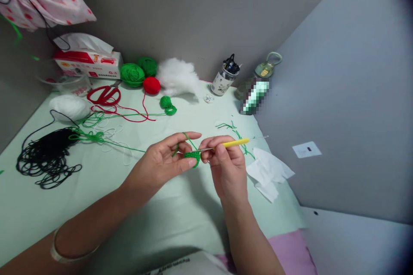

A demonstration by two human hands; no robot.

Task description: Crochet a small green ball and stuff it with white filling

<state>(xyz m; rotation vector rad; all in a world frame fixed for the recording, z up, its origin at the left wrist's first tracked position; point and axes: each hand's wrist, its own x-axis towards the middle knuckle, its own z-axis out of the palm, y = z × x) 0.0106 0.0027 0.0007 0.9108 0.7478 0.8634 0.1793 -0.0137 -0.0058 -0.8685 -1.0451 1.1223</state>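
Note:
My left hand (164, 159) pinches a small green crocheted piece (192, 156) between thumb and fingers, with green yarn looped over the index finger. That strand trails left across the pale green cloth (180, 215). My right hand (224, 161) grips a crochet hook with a yellow handle (235, 142); its metal tip sits at the green piece. Both hands hover just above the cloth, touching at the work.
Green yarn balls (132, 74), a red ball (151, 85), white stuffing (179, 76), red scissors (105, 94) and a tissue box (88, 62) lie at the back. Tangled black yarn (48, 154) lies left. White tissues (269, 172) lie right, a jar (223, 79) and bottle behind them.

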